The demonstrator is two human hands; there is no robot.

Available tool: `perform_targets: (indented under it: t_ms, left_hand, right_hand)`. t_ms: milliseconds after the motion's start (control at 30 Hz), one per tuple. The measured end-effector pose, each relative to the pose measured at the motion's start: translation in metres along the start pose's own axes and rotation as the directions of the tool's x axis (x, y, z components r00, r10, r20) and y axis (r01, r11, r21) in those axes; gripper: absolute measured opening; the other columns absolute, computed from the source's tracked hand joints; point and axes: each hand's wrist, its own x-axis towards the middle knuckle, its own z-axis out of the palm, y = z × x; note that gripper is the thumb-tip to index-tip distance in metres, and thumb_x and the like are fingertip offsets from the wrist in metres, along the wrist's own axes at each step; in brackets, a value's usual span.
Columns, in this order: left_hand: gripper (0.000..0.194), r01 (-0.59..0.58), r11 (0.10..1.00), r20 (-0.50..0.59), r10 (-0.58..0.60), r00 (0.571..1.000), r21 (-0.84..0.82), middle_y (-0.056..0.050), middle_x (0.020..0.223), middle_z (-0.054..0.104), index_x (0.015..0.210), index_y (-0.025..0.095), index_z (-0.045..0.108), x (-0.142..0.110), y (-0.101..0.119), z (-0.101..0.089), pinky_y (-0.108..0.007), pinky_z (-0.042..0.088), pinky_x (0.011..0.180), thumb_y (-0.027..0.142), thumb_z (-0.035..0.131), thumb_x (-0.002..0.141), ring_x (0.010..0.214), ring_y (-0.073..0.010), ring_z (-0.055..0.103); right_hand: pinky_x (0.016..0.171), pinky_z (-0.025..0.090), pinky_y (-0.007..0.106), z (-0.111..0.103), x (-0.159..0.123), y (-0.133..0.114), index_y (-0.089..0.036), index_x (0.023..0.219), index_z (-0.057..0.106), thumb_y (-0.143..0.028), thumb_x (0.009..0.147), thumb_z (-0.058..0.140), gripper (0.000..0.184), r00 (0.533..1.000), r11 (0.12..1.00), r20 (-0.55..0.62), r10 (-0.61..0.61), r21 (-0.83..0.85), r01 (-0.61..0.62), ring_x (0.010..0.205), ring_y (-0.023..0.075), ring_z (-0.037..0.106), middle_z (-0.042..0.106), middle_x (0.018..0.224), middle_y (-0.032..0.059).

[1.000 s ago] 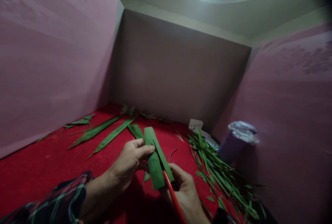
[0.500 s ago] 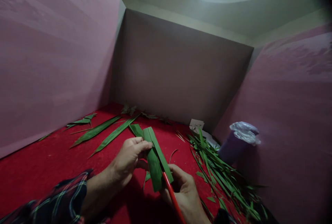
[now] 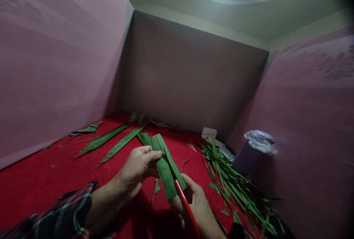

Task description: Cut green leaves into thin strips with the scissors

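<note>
My left hand (image 3: pixel 142 163) pinches a folded green leaf strip (image 3: pixel 163 170) between thumb and fingers, at the strip's left edge. In my right hand (image 3: pixel 197 200) is a pair of red-handled scissors (image 3: pixel 184 204). Their dark blades lie lengthwise in a slit in the strip, which parts a narrow right-hand piece from a wider left one. Fingers of my right hand are also close behind the strip's lower end; whether they touch it I cannot tell. Another green leaf piece (image 3: pixel 144 139) shows just behind the strip's upper end.
On the red cloth (image 3: pixel 52 180), long leaves (image 3: pixel 120 146) lie at the left. A heap of narrow leaves (image 3: pixel 235 182) spreads at the right, beside a purple container (image 3: pixel 247 156) with clear plastic on top. A white card (image 3: pixel 209 133) stands near the back wall. Pink walls flank both sides.
The scissors and my right hand have shifted slightly up and to the right. The strip's lower end has tilted a little to the right. My left hand keeps its grip.
</note>
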Motion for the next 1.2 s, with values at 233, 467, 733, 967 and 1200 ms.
perform_targets:
  t_ms: [233,467,733,967,1200]
  left_hand:
    - [0.017,0.033,0.999,-0.012,-0.033,0.999,-0.032,-0.007,0.06,0.066,0.069,0.011,0.057,0.0,0.005,0.001,-0.027,0.05,0.051,0.022,0.068,0.062,0.052,-0.0155,0.06]
    - [0.019,-0.004,0.999,0.036,0.003,0.999,0.034,-0.004,0.053,0.062,0.064,0.011,0.056,0.001,-0.002,0.001,-0.023,0.045,0.042,0.027,0.067,0.063,0.044,-0.0131,0.056]
    - [0.02,-0.021,0.998,0.023,0.02,1.0,0.058,-0.003,0.05,0.06,0.064,0.011,0.058,0.005,-0.012,0.0,-0.022,0.043,0.038,0.029,0.067,0.062,0.039,-0.0118,0.054]
    - [0.019,-0.021,0.999,0.021,0.02,1.0,0.044,-0.004,0.051,0.061,0.066,0.011,0.057,0.005,-0.014,0.0,-0.023,0.045,0.039,0.028,0.066,0.063,0.04,-0.0133,0.056]
    - [0.02,-0.004,0.999,0.029,0.003,1.0,0.04,-0.004,0.052,0.061,0.066,0.011,0.056,0.0,-0.008,0.003,-0.022,0.045,0.039,0.028,0.066,0.062,0.04,-0.0117,0.055]
  right_hand:
    - [0.042,0.027,0.016,0.004,-0.002,-0.001,-0.018,0.08,0.051,-0.036,0.051,0.081,0.046,0.998,0.989,0.056,0.02,0.148,-0.028,0.046,0.0044,0.029,0.04,0.057,-0.0092]
    - [0.044,0.028,0.017,0.002,-0.001,-0.002,-0.016,0.074,0.055,-0.035,0.062,0.074,0.03,0.999,1.0,-0.044,-0.029,-0.007,0.028,0.049,0.0068,0.032,0.041,0.057,-0.007]
    - [0.048,0.029,0.019,0.003,-0.007,-0.008,-0.014,0.072,0.059,-0.034,0.068,0.067,0.022,0.99,0.984,-0.094,-0.108,-0.154,0.092,0.055,0.0096,0.032,0.04,0.06,-0.0046]
    - [0.048,0.026,0.019,0.001,-0.006,-0.003,-0.014,0.067,0.053,-0.032,0.069,0.067,0.023,0.991,0.987,-0.081,-0.104,-0.131,0.093,0.055,0.0088,0.03,0.037,0.06,-0.0054]
    - [0.048,0.028,0.019,0.005,-0.005,-0.002,-0.013,0.07,0.056,-0.033,0.068,0.068,0.023,0.989,0.991,-0.112,-0.098,-0.104,0.086,0.055,0.0088,0.033,0.041,0.06,-0.0049]
